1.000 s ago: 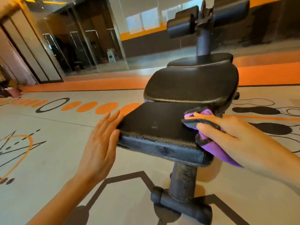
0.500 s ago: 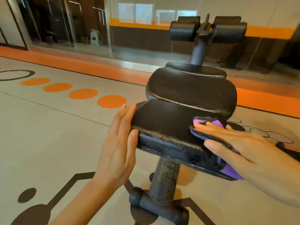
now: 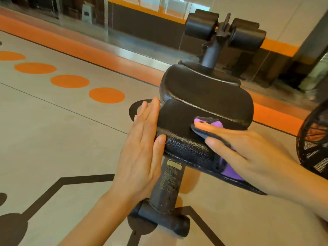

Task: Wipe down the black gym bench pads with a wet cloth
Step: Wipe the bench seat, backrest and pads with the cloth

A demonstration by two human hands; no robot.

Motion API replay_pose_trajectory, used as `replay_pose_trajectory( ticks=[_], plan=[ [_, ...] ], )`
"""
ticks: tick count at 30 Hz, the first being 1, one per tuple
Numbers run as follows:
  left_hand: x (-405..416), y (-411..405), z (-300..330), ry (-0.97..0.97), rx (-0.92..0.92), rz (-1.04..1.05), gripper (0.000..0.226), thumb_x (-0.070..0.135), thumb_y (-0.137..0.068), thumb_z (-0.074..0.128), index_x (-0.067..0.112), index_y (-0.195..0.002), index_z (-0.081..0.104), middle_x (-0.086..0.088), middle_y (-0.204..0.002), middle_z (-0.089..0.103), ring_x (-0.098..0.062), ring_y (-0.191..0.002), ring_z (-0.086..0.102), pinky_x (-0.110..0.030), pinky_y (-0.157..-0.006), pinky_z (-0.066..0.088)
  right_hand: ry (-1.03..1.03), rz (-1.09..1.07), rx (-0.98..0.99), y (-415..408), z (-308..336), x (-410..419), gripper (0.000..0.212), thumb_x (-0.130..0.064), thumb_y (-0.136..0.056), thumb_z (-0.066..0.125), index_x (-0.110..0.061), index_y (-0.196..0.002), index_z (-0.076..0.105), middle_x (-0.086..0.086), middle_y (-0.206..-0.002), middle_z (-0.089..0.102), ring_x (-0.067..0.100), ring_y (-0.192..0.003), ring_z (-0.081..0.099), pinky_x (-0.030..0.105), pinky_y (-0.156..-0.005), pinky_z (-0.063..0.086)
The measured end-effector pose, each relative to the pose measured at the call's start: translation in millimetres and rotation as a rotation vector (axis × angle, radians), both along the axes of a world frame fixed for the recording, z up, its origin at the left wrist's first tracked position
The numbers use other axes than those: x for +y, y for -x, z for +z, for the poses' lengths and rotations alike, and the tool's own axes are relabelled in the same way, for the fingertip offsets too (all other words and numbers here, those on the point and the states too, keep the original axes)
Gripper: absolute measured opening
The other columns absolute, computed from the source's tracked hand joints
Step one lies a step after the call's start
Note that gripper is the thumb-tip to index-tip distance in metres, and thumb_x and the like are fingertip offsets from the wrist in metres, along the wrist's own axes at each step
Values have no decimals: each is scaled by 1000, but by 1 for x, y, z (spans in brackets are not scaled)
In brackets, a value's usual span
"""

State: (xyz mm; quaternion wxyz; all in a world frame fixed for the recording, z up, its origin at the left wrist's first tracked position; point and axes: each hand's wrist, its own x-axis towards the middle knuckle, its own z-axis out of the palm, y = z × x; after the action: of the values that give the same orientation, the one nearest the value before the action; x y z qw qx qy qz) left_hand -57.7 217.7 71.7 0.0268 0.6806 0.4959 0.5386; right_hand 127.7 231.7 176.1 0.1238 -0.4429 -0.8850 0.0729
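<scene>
A black gym bench stands in front of me, with a near seat pad [image 3: 177, 121] and a larger back pad [image 3: 205, 96] beyond it. Pressed flat on the right part of the near pad is a purple and grey cloth [image 3: 216, 124], held under my right hand [image 3: 248, 153]. The cloth's tail hangs over the pad's right edge. My left hand [image 3: 142, 148] lies flat against the pad's left side, fingers together, thumb on the front edge. Two black roller pads [image 3: 225, 31] sit on a post at the bench's far end.
The bench's post and foot bar [image 3: 163, 221] stand on a grey floor with orange dots [image 3: 106, 95] and black lines. A black fan grille [image 3: 314, 139] is close at the right edge. A glass wall [image 3: 88, 20] with an orange stripe runs along the back.
The view has swung left and closer. My right hand has slid the cloth leftward across the near pad. My left hand has settled more firmly against the pad's left side.
</scene>
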Motion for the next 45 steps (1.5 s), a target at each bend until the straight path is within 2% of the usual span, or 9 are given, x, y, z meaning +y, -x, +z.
replay_pose_trajectory(
  ticks=[4, 9, 12, 17, 21, 30, 34, 40, 45],
  plan=[
    [-1, 0, 1, -9, -35, -56, 57, 39, -104, 17, 18, -156, 9, 17, -161, 6, -3, -151, 4, -15, -121, 7, -42, 164, 21, 71, 4, 25, 32, -30, -104, 32, -21, -110, 62, -11, -88, 62, 12, -86, 62, 31, -78, 48],
    [-3, 4, 1, 13, -31, -87, 57, 36, -103, 20, 20, -157, 7, 10, -165, 8, -4, -152, 2, -19, -122, 7, -104, 149, -36, -13, -14, -19, 42, -35, -105, 35, -34, -147, 32, -22, -147, 40, -5, -134, 38, 9, -107, 30],
    [-5, 11, 1, 3, -3, -116, 55, 35, -104, 21, 27, -156, 6, 13, -164, 8, 0, -151, 0, -25, -123, 10, -142, 19, -81, -5, -12, -22, 49, -46, -97, 34, -39, -145, 33, -23, -135, 53, -9, -112, 54, 0, -84, 42],
    [-3, 18, -3, 35, -71, -153, 56, 33, -105, 24, 25, -157, 5, 14, -164, 6, 0, -151, 1, -30, -125, 12, -249, 106, -43, 72, -7, -1, 41, -36, -102, 35, -24, -139, 47, -6, -130, 62, 7, -115, 60, 32, -96, 51],
    [1, 18, -13, 96, -215, -205, 55, 36, -104, 24, 32, -155, 3, 17, -164, 6, 6, -149, 3, -23, -124, 10, -558, -31, -129, 0, -29, -43, 46, -32, -98, 37, -3, -130, 53, 10, -118, 67, 11, -107, 53, 14, -100, 30],
    [3, 22, -22, 134, -373, -314, 51, 31, -105, 18, 24, -156, 15, 9, -163, 18, -1, -150, 13, -38, -125, 17, -857, 129, -382, 59, -59, -16, 47, -21, -101, 47, -8, -145, 35, 10, -151, 35, 27, -141, 35, 43, -115, 33],
    [2, 17, -19, 127, -398, -330, 49, 31, -106, 16, 36, -154, 9, 18, -162, 12, 4, -149, 9, -39, -125, 14, -896, 80, -483, 0, -63, -39, 40, -14, -106, 23, -9, -145, 27, 9, -152, 26, 31, -141, 32, 43, -117, 26],
    [6, 24, -29, 155, -390, -315, 52, 28, -104, 20, 14, -154, 24, -4, -157, 36, -14, -146, 32, -43, -119, 30, -937, 102, -405, 81, -63, -14, 45, -16, -103, 43, -7, -146, 35, 10, -153, 32, 28, -143, 31, 46, -116, 31],
    [-2, 21, -16, 67, -315, -276, 49, 23, -107, 20, 22, -156, 12, 7, -163, 17, -4, -151, 12, -34, -124, 14, -963, 108, -547, -12, -61, -37, 46, -3, -101, 37, -6, -146, 30, 12, -153, 25, 30, -142, 31, 43, -118, 26]
  ],
)
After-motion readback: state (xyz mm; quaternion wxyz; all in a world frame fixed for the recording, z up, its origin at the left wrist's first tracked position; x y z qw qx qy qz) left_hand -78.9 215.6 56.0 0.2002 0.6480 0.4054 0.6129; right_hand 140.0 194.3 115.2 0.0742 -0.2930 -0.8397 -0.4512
